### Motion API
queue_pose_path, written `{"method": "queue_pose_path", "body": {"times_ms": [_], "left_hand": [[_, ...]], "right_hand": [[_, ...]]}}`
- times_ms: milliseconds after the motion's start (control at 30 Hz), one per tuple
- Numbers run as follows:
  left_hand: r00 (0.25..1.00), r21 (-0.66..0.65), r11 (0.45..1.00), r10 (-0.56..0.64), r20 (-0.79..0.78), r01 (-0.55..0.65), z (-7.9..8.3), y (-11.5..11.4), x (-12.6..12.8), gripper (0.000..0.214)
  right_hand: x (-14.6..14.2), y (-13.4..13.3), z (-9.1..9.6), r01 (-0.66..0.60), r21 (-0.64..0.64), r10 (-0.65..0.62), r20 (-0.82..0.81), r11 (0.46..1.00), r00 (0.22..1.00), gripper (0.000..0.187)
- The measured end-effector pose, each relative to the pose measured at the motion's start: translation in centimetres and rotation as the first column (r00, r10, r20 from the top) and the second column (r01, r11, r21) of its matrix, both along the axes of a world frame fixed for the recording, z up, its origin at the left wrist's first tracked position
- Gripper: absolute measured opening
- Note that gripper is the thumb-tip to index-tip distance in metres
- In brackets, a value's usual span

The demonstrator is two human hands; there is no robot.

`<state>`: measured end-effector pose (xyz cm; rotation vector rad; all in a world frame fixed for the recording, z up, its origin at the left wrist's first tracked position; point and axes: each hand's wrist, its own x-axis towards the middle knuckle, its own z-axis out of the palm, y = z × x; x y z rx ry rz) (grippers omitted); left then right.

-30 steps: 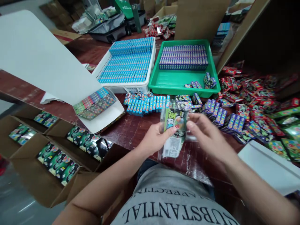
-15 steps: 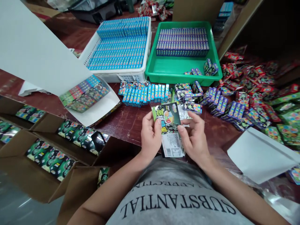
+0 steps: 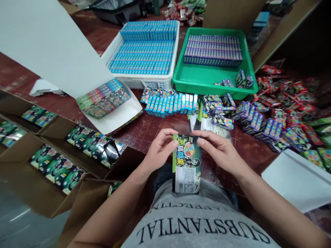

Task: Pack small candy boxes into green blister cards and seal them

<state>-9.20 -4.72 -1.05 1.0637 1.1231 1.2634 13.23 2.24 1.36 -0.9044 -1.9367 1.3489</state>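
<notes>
A flat black-and-green printed candy bag [image 3: 188, 160], with a white barcode panel at its lower part, hangs upright in front of my shirt. My left hand [image 3: 162, 147] pinches its upper left corner between thumb and fingers. At the upper right corner my right hand [image 3: 219, 148] grips it likewise, thumb on the printed face. Whether anything is inside the bag cannot be seen. Just beyond it on the table lie more flat bags [image 3: 192, 121], a row of small blue boxes [image 3: 170, 103] and loose purple boxes [image 3: 223, 121].
A white basket [image 3: 155, 82] full of blue boxes and a green tray [image 3: 201, 74] with purple boxes stand behind. Red packets [image 3: 279, 94] are heaped at right. An open white-lidded carton [image 3: 121, 119] and brown cartons [image 3: 54, 199] stand at left; a white sheet [image 3: 292, 179] lies right.
The candy bag has come down closer to my body and hangs straighter. My hands have shifted to its upper corners, the right now closed on it. The view has turned slightly left.
</notes>
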Motion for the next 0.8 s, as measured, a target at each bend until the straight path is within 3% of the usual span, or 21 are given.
{"method": "queue_pose_path", "body": {"times_ms": [133,233,400,600,800], "left_hand": [[0.987,0.0,0.989,0.148,-0.07,-0.148,-0.1,0.0,-1.4,0.015],[0.983,-0.015,0.984,0.176,-0.046,-0.177,0.1,-0.1,-2.0,0.033],[0.966,-0.041,0.998,0.026,-0.259,-0.038,1.4,0.3,-3.3,0.017],[0.946,-0.026,0.995,0.08,-0.315,-0.093,2.1,1.5,-3.7,0.016],[0.901,0.019,1.0,-0.002,-0.433,0.012,1.4,2.2,-4.4,0.017]], "right_hand": [[-1.3,-0.3,-0.4,-0.026,0.216,0.021,0.027,0.976,0.999,0.039],[-2.2,-0.6,-0.8,0.007,0.221,-0.012,0.021,0.975,1.0,0.05],[-3.3,-0.3,0.2,-0.026,0.074,0.022,0.055,0.997,0.998,0.016],[-5.4,0.5,1.3,0.181,-0.25,-0.167,0.078,0.951,0.983,0.03],[-5.3,0.7,1.8,0.203,-0.23,-0.173,0.141,0.952,0.975,0.023]]}}
